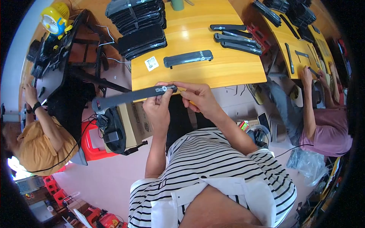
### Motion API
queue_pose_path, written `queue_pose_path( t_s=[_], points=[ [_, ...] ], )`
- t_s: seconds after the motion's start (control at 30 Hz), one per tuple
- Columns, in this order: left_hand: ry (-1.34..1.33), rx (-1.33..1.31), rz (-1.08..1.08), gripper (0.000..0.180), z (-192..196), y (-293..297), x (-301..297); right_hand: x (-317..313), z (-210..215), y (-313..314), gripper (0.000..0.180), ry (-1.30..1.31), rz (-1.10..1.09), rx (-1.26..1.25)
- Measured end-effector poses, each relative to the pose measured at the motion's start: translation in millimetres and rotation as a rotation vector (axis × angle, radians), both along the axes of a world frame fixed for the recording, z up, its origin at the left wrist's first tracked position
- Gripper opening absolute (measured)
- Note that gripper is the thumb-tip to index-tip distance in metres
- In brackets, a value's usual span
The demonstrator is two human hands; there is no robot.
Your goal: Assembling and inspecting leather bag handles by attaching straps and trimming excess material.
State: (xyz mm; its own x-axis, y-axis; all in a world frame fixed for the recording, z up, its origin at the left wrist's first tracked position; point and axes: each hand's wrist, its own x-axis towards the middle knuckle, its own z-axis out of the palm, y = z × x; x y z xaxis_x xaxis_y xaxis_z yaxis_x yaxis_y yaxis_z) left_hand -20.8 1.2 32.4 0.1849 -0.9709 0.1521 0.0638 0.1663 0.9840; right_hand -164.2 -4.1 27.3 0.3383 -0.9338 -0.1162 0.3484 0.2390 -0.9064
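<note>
1. Yellow wooden table (235, 74) fills our view, and just off its near edge we hold a long dark grey plastic strip (131, 97).
2. Our left hand (157, 110) and right hand (197, 97) both pinch its right end, fingers clamped on it.
3. We judge it light, stiff, slightly springy; its left end overhangs unsupported.
4. Beyond lie a matching strip (188, 58) and stacked black parts (140, 26), clear of us.
</note>
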Motion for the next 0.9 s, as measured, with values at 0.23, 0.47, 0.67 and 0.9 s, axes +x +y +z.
queue_pose_path(
  t_s=[0.23, 0.47, 0.67, 0.9],
  points=[
    [0.216, 0.087, -0.085, 0.014, 7.7, -2.6, -0.9, 0.1, -1.1, 4.1, 0.03, 0.156, -0.094, -0.076],
    [0.42, 0.266, -0.353, 0.018, 4.0, -7.1, 17.2, -15.3, 5.7, -3.0, 0.036, 0.401, -0.024, -0.447],
    [0.652, 0.428, -0.609, 0.024, -10.3, -11.5, 30.0, -21.5, 7.3, -8.0, 0.039, 0.408, 0.176, -0.559],
    [0.198, 0.477, -0.392, 0.027, 3.6, -2.5, 17.5, -19.2, 2.1, -2.8, 0.033, 0.483, 0.05, -0.597]
  ],
)
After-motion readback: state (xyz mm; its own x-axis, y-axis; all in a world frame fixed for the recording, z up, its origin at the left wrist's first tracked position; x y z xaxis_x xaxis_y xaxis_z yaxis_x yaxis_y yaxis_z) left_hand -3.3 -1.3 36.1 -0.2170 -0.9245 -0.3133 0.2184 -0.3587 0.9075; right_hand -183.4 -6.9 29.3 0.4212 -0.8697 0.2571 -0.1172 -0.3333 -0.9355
